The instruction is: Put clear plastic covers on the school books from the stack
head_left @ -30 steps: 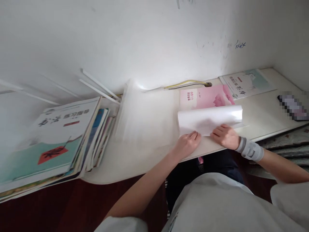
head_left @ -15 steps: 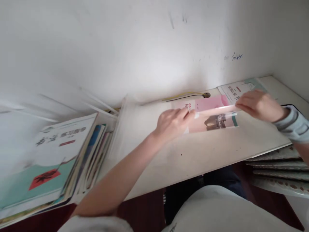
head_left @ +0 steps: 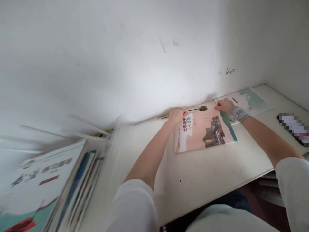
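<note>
Peach-pink booklet (head_left: 200, 135) lying lengthwise along the white desk (head_left: 205, 170), a touch at its far edge

Head view: the left hand (head_left: 177, 116) is at the far-left corner, the right hand (head_left: 225, 105) near the far-right one — neither clearly nearer. The long axis runs left to right, the body of it lying on the wearer's side of the fingers, which are bent and drawn in narrow — whether they pinch the cover, I cannot tell

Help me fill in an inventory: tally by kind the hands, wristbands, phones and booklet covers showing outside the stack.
Hands: 2 (left hand, right hand)
Wristband: 1
Phone: 1
Booklet covers: 2 (pink cover, green-white cover)
Total: 6
</note>
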Motion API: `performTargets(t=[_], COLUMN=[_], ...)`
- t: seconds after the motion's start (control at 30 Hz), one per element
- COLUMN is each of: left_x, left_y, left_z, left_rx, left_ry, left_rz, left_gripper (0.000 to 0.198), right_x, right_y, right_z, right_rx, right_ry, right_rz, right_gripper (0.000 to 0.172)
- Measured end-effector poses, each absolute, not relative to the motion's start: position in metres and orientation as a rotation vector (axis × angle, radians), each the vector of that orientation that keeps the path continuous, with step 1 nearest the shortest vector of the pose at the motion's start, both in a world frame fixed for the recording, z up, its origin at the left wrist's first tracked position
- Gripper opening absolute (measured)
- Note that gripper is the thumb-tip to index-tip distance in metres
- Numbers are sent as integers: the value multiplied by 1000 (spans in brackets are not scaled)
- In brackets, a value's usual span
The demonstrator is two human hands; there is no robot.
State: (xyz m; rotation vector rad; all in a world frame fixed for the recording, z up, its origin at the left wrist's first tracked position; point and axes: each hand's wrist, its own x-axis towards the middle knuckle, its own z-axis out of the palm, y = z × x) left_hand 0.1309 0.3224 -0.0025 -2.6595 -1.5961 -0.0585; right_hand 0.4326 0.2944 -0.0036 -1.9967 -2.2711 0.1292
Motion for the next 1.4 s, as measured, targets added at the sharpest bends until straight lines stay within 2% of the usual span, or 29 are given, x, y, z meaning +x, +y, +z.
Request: performTargets(t=[0.17, 0.37, 0.47, 0.6, 0.7, 0.8, 0.87, 0.97, 1.07, 1.17, 1.27, 1.4], left_x=[127, 136, 139, 145, 155, 166, 172, 178, 187, 203, 223, 242], left_y=[318, 312, 295, 260, 232, 207, 192, 174, 163, 152, 137, 125], left_z=[-30, -42, -46, -49, -49, -47, -45, -42, -40, -41, -44, -50], left_rx=[-2635, -2570, -2599, -2607, -2599, -2604, -2604, -2585, -2584, -2677, -2833, -3066], left_ry=[-1590, -1733, -1734, -1732, -1745, -1757, -1772, -1807, -1856, -1864, -1721, -1376], left_rz=[-174, -286, -326, -400, -430, -430, -427, -423, -450, -523, -619, -801], left_gripper=[29, 27, 26, 25, 25, 24, 23, 23, 27, 30, 35, 34], right_x=[427, 427, 449, 478, 473, 450, 438, 433, 440, 447, 452, 457], right_y=[285, 257, 211, 134, 92, 59, 32, -19, -63, -78, -74, -66], right_z=[-28, -8, 0, -7, -13, -9, -5, -7, -27, -48, -53, -41], right_rx=[-2060, -2219, -2347, -2335, -2228, -2211, -2067, -1980, -2012, -1798, -1723, -1723], right_ry=[-2184, -2044, -2018, -2157, -2230, -2067, -2011, -1836, -1426, -962, -663, -541], right_rz=[-46, -210, -48, 197, 63, -173, -207, 85, 760, 1227, 1264, 1070], right_gripper=[34, 38, 34, 43, 39, 46, 43, 30, 47, 47, 42, 31])
